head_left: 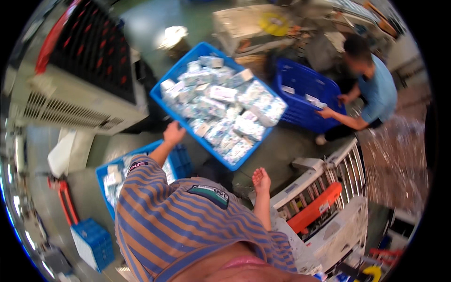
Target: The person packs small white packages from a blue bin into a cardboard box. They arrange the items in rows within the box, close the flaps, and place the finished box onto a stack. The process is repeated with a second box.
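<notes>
A large blue plastic crate (190,134) sits in front of me, heaped with small white boxes (223,94) patterned in blue and green. My left hand (174,133) is at its near left rim, fingers bent over the edge. Off to the right of the crate, my right hand (261,179) hangs in the air with its fingers loosely curled and apart, holding nothing. A second blue crate (104,170), also with white boxes, lies beside my left arm and is partly hidden by my body.
At the far right a person (378,91) in light blue holds a dark blue basket (300,110) with a few boxes. A white machine with a roller conveyor and orange bar (314,207) stands at right. A tall beige machine (89,105) stands left, near a red-handled trolley (68,202).
</notes>
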`<action>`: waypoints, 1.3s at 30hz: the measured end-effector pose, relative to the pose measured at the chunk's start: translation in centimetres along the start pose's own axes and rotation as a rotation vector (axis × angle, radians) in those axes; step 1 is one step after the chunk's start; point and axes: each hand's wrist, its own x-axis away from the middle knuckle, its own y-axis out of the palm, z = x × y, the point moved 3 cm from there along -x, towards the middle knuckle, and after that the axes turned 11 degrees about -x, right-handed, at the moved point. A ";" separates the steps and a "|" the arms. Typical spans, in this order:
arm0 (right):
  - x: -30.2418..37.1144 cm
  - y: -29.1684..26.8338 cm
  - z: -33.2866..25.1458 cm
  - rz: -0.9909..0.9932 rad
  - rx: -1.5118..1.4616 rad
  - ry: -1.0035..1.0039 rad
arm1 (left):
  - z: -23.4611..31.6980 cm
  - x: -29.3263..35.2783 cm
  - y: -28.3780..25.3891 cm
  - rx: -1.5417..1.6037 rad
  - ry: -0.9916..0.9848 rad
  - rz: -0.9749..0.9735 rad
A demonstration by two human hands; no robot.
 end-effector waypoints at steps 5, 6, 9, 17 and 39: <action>-1.8 6.4 1.7 -0.108 0.209 0.052 | -16.8 6.7 -12.5 -0.001 -0.479 0.543; -2.0 7.5 1.9 -0.107 0.242 0.059 | -17.6 7.4 -15.1 0.013 -0.568 0.576; -1.9 11.2 4.2 -0.168 0.374 0.091 | -19.3 8.2 -19.0 0.092 -0.655 0.743; -1.3 21.4 12.1 -0.199 0.544 0.064 | -19.2 -3.1 -21.4 0.111 -0.473 0.887; 0.2 4.8 8.2 0.221 0.668 -0.040 | -18.6 -8.7 -21.5 0.152 -0.770 0.968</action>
